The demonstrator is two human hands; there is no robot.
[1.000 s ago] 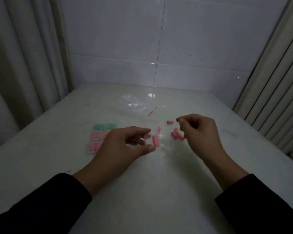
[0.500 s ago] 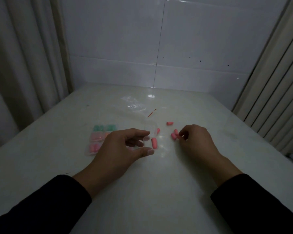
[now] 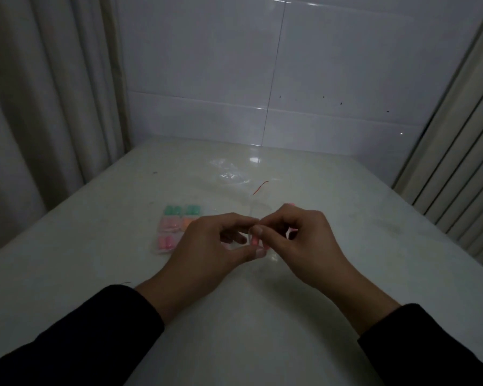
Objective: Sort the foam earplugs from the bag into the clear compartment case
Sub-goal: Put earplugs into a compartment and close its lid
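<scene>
My left hand (image 3: pixel 207 246) pinches a small clear box (image 3: pixel 260 211) between thumb and forefinger; the box is faint and mostly hidden. My right hand (image 3: pixel 301 240) meets it fingertip to fingertip, with thumb and forefinger closed on a pink earplug (image 3: pixel 254 241) at the box. More loose pink earplugs (image 3: pixel 290 234) show through the gap under my right fingers. The clear compartment case (image 3: pixel 162 250) lies flat left of my left hand, with green, pink and orange plugs in separate cells. The empty clear bag (image 3: pixel 229 171) lies farther back.
A thin red thread (image 3: pixel 260 188) lies on the white table (image 3: pixel 262 316) behind my hands. A tiled wall closes the back, a curtain hangs on the left, and slatted panels stand on the right.
My right hand dropped to the loose pink plugs, closed, then moved left to meet my left fingertips. My left hand kept its hold and barely moved.
</scene>
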